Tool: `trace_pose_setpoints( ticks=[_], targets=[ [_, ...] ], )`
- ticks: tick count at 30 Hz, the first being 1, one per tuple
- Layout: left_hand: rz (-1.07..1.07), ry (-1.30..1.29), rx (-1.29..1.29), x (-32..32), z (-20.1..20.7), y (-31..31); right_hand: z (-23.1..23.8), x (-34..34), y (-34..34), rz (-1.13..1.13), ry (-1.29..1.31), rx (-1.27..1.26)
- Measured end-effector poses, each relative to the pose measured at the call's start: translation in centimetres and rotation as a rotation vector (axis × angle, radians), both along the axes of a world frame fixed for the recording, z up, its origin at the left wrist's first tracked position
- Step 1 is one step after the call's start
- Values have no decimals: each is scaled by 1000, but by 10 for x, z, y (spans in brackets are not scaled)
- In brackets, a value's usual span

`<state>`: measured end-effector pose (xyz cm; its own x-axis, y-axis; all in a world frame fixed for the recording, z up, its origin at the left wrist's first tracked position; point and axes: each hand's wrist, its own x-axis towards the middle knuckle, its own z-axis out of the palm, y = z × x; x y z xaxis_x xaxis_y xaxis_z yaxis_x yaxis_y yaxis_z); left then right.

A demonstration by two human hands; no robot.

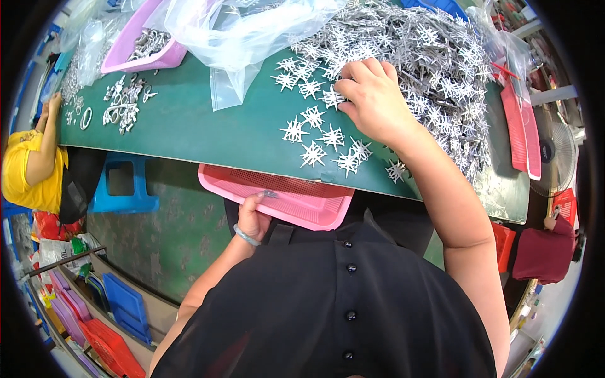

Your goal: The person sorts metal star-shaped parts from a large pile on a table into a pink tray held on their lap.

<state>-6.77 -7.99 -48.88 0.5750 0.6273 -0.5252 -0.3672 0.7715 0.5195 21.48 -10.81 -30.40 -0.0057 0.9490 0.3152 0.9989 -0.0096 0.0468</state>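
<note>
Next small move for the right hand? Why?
Probably close the right hand on the silver, spiky, star-shaped metal piece just beside it: that piece lies on the flat green tabletop, outside the dense silver heap of similar pieces, so it should pinch singly. Whether they touch is unclear.

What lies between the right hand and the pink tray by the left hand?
In the head view, loose silver stars lie between the right hand and the tray, then a bare strip of green table to its near edge.

Black top, shiny round black buttons, pale bangle on left wrist
</note>
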Motion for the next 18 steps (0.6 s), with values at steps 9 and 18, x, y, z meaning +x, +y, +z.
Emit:
trace_pose_setpoints(
  ticks=[9, 18],
  targets=[
    [22, 10, 13, -2, -5, 1, 14, -16, -30, 86, 180, -182],
    [-1, 19, -1, -2, -2, 1, 8, -6, -15, -51, 47, -79]
  ],
)
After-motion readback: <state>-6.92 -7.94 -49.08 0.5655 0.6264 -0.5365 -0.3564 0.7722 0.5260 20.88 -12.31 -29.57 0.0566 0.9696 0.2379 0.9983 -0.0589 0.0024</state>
